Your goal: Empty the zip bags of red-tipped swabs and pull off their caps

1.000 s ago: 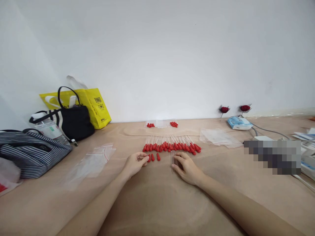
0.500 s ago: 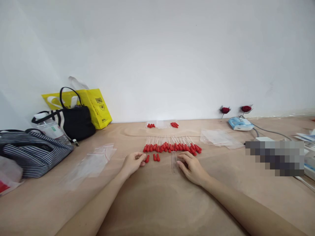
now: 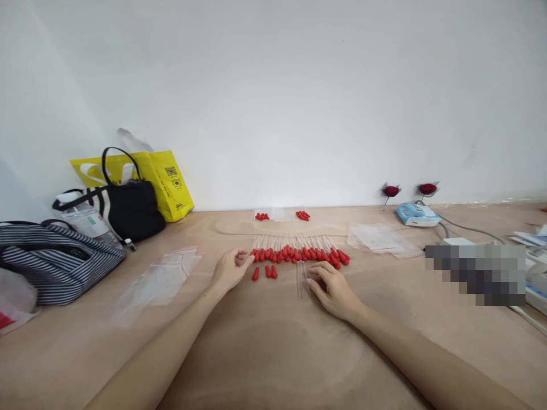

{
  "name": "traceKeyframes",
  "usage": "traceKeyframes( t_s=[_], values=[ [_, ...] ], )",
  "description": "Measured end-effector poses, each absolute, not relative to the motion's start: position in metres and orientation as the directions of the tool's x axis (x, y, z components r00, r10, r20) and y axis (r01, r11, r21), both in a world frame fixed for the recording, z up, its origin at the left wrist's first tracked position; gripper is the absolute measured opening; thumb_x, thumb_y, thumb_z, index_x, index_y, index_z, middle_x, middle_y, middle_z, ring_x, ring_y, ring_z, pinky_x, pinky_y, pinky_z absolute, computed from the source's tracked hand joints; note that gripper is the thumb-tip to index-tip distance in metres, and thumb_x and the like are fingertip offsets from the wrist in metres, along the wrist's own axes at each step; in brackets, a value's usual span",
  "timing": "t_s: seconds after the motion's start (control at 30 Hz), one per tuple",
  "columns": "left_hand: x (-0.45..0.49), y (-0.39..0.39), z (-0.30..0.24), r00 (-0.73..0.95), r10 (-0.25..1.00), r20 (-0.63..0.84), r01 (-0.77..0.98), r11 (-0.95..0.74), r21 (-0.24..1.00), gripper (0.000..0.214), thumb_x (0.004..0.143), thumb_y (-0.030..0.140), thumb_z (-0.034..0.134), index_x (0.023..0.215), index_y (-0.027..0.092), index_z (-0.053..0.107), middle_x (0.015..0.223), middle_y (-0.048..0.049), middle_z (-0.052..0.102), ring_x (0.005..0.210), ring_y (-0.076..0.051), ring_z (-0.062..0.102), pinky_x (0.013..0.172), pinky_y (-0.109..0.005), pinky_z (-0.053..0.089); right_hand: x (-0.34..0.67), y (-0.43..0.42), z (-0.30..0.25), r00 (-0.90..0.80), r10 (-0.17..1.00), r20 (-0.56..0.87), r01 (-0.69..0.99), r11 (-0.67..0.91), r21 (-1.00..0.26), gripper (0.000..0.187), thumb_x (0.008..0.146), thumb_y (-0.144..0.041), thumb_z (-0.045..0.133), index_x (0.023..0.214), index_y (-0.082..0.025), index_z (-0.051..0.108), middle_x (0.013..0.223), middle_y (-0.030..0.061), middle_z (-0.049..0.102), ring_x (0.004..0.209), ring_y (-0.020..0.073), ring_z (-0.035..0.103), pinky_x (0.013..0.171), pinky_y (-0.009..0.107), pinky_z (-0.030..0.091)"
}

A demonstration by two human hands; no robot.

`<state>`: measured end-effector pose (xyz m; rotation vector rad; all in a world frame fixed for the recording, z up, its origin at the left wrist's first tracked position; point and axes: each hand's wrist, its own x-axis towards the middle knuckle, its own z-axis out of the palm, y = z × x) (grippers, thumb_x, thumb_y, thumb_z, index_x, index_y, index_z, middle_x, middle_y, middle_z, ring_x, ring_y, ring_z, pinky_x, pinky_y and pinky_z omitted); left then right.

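Observation:
A row of clear glass droppers with red rubber bulbs [image 3: 299, 254] lies across the wooden table [image 3: 273, 353]. Three loose red bulbs [image 3: 265, 272] lie just in front of the row. My left hand [image 3: 231, 270] rests beside them, fingers curled with the tips at the row's left end; nothing shows in it. My right hand [image 3: 335, 291] lies flat on the table, its fingertips touching a few bare glass tubes [image 3: 301, 279]. Two small heaps of red bulbs [image 3: 302, 216] sit by the wall.
Empty clear zip bags lie at the left [image 3: 160, 279] and right [image 3: 378, 238]. A striped bag [image 3: 55, 262], black handbag [image 3: 128, 208], yellow bag [image 3: 171, 182] and water bottle [image 3: 88, 223] crowd the far left. A blue-white device [image 3: 416, 214] with cables sits at the right.
My left hand has slid up from the loose bulbs to the left end of the row. My right hand has drawn back slightly along the tubes.

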<state>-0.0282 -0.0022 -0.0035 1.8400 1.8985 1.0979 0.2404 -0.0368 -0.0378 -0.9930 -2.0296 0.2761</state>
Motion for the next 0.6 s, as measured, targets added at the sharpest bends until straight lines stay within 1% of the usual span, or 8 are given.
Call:
traceKeyframes(
  t_s=[0.17,0.3,0.4,0.5,0.57,0.6],
  values=[
    [-0.022,0.005,-0.005,-0.152,0.951,0.268,0.732,-0.074,0.677,0.025,0.064,0.042,0.058,0.067,0.018,0.063,0.065,-0.0024,0.063,0.059,-0.015,0.055,0.057,-0.024,0.039,0.241,-0.038,-0.038,-0.34,0.737,0.585,0.551,0.66,-0.511,0.016,0.079,-0.02,0.045,0.091,-0.017,0.055,0.092,0.0093,0.053,0.084,0.0181,0.053,0.074,0.033,0.047],
    [-0.02,0.007,-0.01,-0.208,0.937,0.282,0.719,-0.049,0.693,0.02,0.064,0.036,0.057,0.063,0.017,0.061,0.061,-0.0019,0.062,0.058,-0.015,0.055,0.057,-0.023,0.04,0.241,-0.037,-0.038,-0.348,0.734,0.583,0.549,0.664,-0.508,0.016,0.079,-0.019,0.045,0.09,-0.016,0.055,0.092,0.0093,0.053,0.084,0.0175,0.053,0.074,0.033,0.047],
    [-0.023,0.009,-0.013,-0.278,0.915,0.294,0.697,-0.018,0.717,0.02,0.065,0.035,0.055,0.065,0.016,0.06,0.061,-0.0023,0.062,0.058,-0.015,0.055,0.057,-0.024,0.041,0.24,-0.037,-0.038,-0.347,0.73,0.589,0.548,0.667,-0.504,0.015,0.078,-0.019,0.045,0.089,-0.017,0.055,0.091,0.0092,0.053,0.084,0.0176,0.053,0.074,0.033,0.047],
    [-0.026,0.004,-0.012,-0.333,0.883,0.331,0.674,-0.023,0.738,0.024,0.069,0.037,0.05,0.072,0.015,0.059,0.066,-0.0038,0.062,0.061,-0.016,0.056,0.059,-0.024,0.042,0.239,-0.037,-0.038,-0.333,0.724,0.604,0.545,0.67,-0.504,0.016,0.078,-0.019,0.045,0.091,-0.017,0.055,0.091,0.009,0.054,0.083,0.018,0.054,0.073,0.033,0.048],
    [-0.023,-0.006,-0.01,-0.335,0.868,0.367,0.667,-0.057,0.743,0.024,0.07,0.037,0.049,0.075,0.015,0.057,0.07,-0.0037,0.061,0.063,-0.015,0.056,0.061,-0.024,0.043,0.24,-0.038,-0.038,-0.314,0.719,0.621,0.558,0.668,-0.492,0.021,0.078,-0.019,0.044,0.097,-0.018,0.053,0.093,0.0094,0.054,0.085,0.0186,0.054,0.073,0.033,0.048],
    [-0.02,-0.013,-0.009,-0.31,0.868,0.389,0.671,-0.091,0.736,0.023,0.07,0.037,0.049,0.075,0.016,0.056,0.069,-0.0031,0.061,0.062,-0.014,0.055,0.06,-0.023,0.043,0.241,-0.039,-0.037,-0.297,0.712,0.637,0.573,0.666,-0.477,0.026,0.078,-0.019,0.044,0.102,-0.018,0.051,0.096,0.01,0.054,0.088,0.0192,0.053,0.075,0.034,0.047]
  ],
)
